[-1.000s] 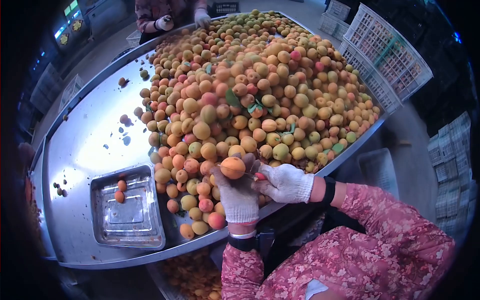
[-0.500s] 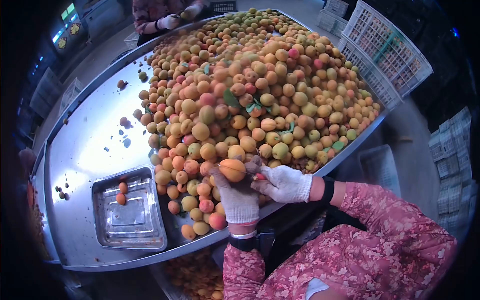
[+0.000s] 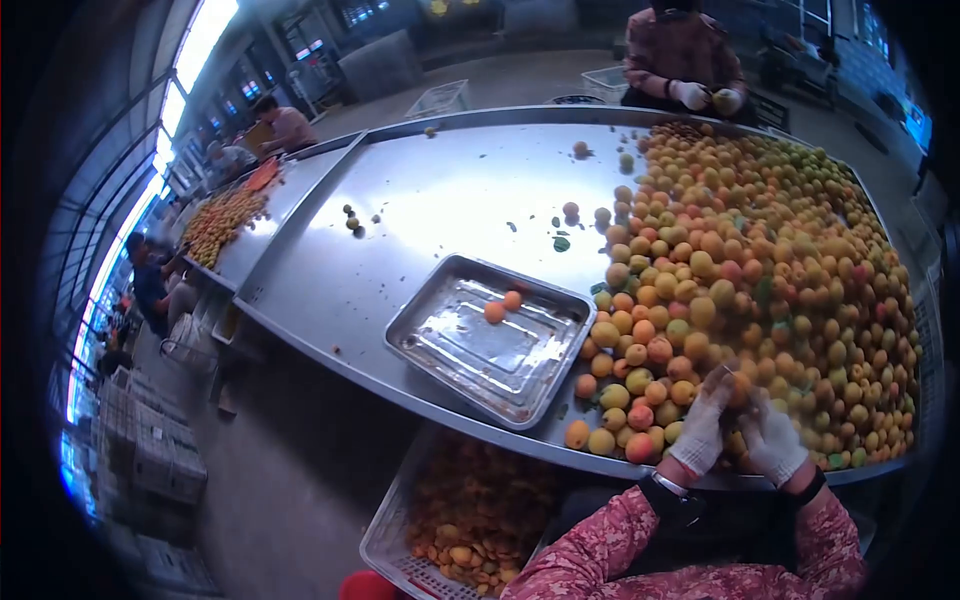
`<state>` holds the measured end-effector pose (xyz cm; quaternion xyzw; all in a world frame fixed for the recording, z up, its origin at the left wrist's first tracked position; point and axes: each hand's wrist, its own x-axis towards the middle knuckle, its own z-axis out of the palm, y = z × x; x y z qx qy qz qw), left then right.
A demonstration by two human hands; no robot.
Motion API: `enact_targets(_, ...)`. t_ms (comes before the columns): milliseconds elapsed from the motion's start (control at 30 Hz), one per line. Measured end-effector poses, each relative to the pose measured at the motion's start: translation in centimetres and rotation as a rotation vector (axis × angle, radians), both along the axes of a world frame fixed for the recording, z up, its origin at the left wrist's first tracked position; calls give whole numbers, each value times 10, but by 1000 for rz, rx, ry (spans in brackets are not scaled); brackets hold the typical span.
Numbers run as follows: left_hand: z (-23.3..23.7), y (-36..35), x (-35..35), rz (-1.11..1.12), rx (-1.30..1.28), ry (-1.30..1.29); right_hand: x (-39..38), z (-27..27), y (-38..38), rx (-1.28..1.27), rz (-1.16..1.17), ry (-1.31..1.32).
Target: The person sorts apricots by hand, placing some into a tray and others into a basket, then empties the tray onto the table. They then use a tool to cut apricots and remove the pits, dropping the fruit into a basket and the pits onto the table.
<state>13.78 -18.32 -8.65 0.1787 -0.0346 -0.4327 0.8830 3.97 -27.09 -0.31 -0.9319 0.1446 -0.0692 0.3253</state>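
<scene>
A single apricot [image 3: 740,390], rounded with no clear long axis, lies at one o'clock from the left hand [image 3: 702,432], whose fingers close on its side, and at eleven from the right hand [image 3: 774,440], about equally near; the right fingers curl, but their grip cannot be told. Both gloves are white knit, smudged at the tips. A heap [image 3: 800,300] of smooth fruit spreads toward one o'clock; a shallow, round-cornered metal tray [image 3: 465,372] rests at ten.
</scene>
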Motion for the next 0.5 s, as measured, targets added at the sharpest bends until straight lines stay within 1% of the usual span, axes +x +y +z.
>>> enact_targets(33,-1,0,0,2,10,-18,1,0,1,10,-14,85)
enact_targets(133,2,-1,-2,29,41,-18,4,-7,3,-54,-19,73)
enact_targets(200,10,2,-1,-15,110,-1,3,-10,6,-22,-19,86)
enact_targets(267,6,0,-1,-12,134,-4,3,-13,6,8,-14,97)
enact_targets(333,2,-1,-2,-7,159,-4,1,-17,2,228,-9,39)
enact_targets(367,3,-1,-3,-8,158,-26,-1,-18,1,228,-6,36)
enact_targets(433,1,-2,-5,-15,159,-66,-3,-19,-1,597,-3,-8)
enact_targets(467,3,-1,-4,-13,160,-70,-4,-14,0,599,0,-12)
enact_targets(500,5,0,-6,-25,160,-86,-7,-6,1,722,-53,63)
